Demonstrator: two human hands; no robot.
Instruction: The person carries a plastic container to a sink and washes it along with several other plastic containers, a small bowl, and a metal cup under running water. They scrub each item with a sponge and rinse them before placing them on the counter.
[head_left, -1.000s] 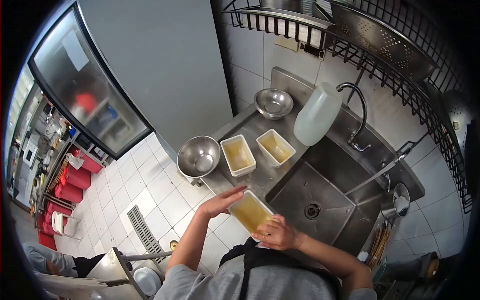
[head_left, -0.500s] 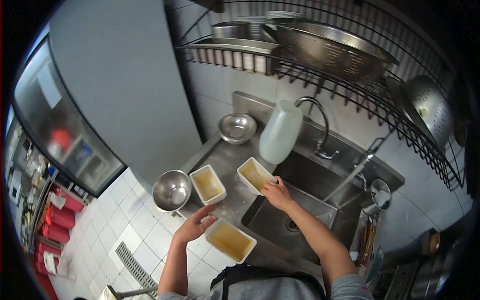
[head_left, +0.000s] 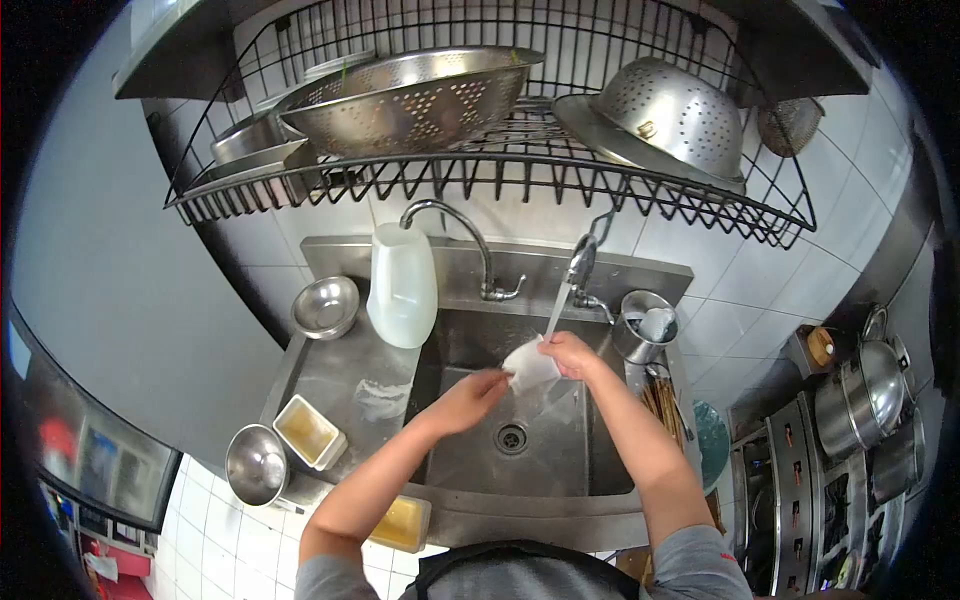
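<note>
My right hand is closed on the right edge of a white rectangular container, tilted under the running tap. A stream of water falls onto it over the sink. At the container's left edge is my left hand, its fingers drawn together on the rim and partly blurred. To the left, another white container with yellowish residue stands on the steel counter. A further one, with yellow residue, is partly hidden behind my left forearm.
A pale plastic jug stands upside down beneath the second tap. Steel bowls sit at the left. A metal pot is right of the sink. Above hangs a wire rack with colanders.
The white container has moved right from the counter to the running water, carried in my right hand. My left hand has left the other containers and come to it. The view has turned right.
</note>
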